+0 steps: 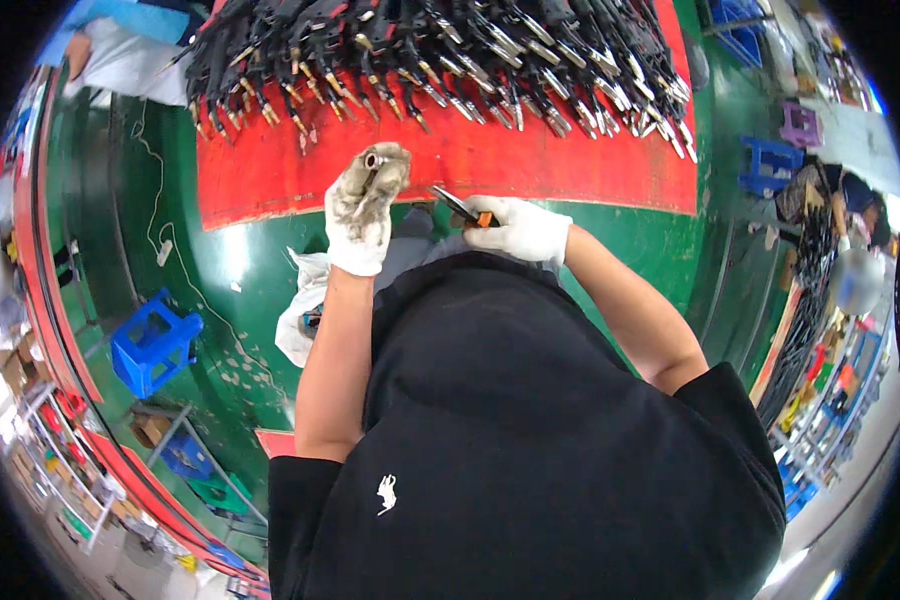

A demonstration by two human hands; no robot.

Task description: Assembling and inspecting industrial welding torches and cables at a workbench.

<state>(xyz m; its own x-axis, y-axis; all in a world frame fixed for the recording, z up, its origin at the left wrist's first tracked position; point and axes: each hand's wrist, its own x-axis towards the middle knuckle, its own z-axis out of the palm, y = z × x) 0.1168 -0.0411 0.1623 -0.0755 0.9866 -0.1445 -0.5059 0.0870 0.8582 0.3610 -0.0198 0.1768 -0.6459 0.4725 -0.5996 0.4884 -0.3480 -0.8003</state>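
The gloves point(530, 231) are matt cloth, metal ends point(553, 82) glossy.

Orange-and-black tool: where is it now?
Head view: the tool is in the right hand, right of the left hand, near the red tabletop.

Floor point(650, 260) is green, light is reflected at left. Red worktop point(570, 180) is set ahead. Blue stool point(135, 352) is parked left, purple stool point(801, 122) right. Racks point(830, 410) are stocked along both sides.
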